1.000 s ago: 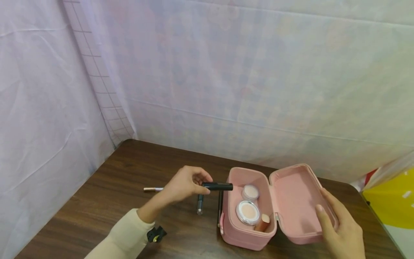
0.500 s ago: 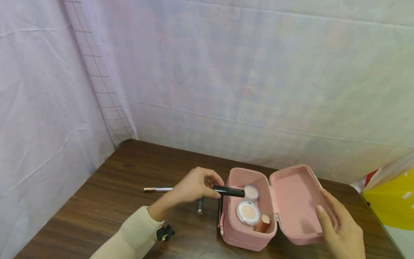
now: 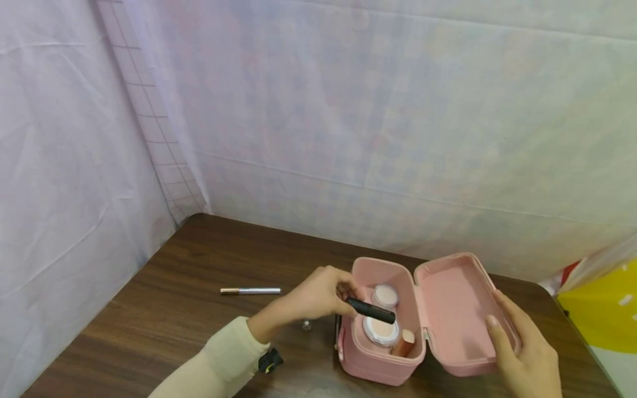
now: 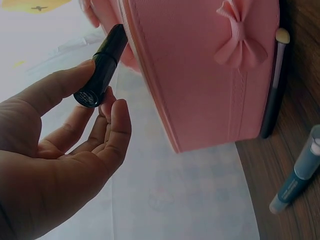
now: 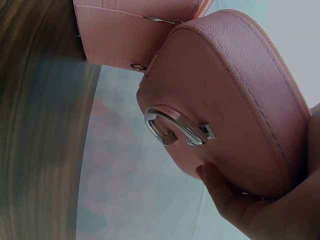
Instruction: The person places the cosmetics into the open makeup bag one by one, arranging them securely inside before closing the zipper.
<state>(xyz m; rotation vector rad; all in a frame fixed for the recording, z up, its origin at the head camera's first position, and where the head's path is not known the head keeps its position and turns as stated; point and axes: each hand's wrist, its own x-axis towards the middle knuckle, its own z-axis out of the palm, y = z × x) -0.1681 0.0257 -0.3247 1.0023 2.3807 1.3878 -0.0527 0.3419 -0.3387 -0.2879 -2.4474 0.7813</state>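
My left hand (image 3: 320,293) pinches a black cosmetic tube (image 3: 373,310) between thumb and fingers, tilted above the opening of the pink makeup case (image 3: 375,367). Inside the case lie a round silver-rimmed compact (image 3: 382,336), a small round jar (image 3: 385,296) and a brown tube with a pale cap (image 3: 404,344). My right hand (image 3: 527,348) grips the edge of the open lid (image 3: 460,309), its thumb on the inner side. From the right wrist view, a metal-fitted handle (image 5: 175,122) shows on the lid's outer face.
A slim lilac and gold stick (image 3: 251,291) lies on the brown table (image 3: 209,260). A teal tube (image 4: 297,172) lies left of the case, mostly behind my left hand in the head view. Close along the case's side is a dark-handled brush (image 4: 275,85).
My left hand has moved right with the black tube, from beside the case to over its inside, and the tube now tips downward. My right hand and the lid have stayed put.
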